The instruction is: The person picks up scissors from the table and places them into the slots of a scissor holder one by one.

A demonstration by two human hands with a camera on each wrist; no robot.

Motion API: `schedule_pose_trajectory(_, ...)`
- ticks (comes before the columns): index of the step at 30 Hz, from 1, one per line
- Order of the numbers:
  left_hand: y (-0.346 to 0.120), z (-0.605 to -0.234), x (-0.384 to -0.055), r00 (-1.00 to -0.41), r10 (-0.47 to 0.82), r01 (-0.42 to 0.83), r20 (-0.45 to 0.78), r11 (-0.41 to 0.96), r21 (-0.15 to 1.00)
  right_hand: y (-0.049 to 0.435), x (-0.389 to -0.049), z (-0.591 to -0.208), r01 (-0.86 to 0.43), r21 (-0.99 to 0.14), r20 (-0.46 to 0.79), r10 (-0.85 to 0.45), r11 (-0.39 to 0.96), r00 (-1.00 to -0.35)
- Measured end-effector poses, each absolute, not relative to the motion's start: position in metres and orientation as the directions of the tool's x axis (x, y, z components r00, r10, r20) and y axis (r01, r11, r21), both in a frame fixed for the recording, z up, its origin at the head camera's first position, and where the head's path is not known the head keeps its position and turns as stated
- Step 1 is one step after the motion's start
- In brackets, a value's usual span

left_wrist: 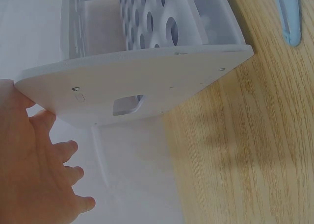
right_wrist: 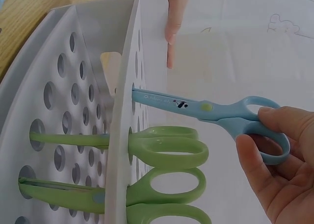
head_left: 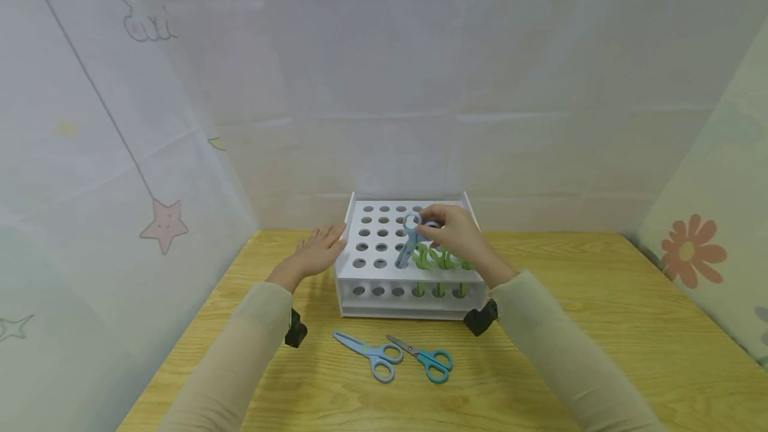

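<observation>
One pair of light-blue scissors [right_wrist: 216, 110] leans tips-down at a front-row hole of the white rack [head_left: 372, 273], right next to the green scissors [right_wrist: 142, 148]. The person's R hand [head_left: 459, 232] pinches it by a handle loop, thumb vs. fingers; the L hand [head_left: 315, 253] has its fingers extended, apart from each other, touching the rack's side wall. Looks light & stiff, prob. smooth plastic, maybe a bit slippery (only my guess, can't feel it from here), so the loops seem the best hold; slim blades offer less to grip. Can't tell how far the tips go in, if at all. The R hand hides some holes, & the R wrist cam cuts off the lowest green handles.
</observation>
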State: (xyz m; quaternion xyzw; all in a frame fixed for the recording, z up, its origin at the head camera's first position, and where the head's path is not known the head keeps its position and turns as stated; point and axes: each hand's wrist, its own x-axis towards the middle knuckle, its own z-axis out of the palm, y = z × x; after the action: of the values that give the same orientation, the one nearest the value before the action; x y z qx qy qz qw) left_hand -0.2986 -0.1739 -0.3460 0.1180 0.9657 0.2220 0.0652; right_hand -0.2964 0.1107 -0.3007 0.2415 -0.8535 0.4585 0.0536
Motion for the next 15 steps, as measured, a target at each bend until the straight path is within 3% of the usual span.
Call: schedule_pose_trajectory(15, -0.1735, -0.3448, -0.2966, -0.964, 0.254, 0.196, -0.076, 0.875, 0.443, 0.1055, -0.2988, -0.3086, -0.442, -0.748, 0.284, -0.363, 0.495, -0.887)
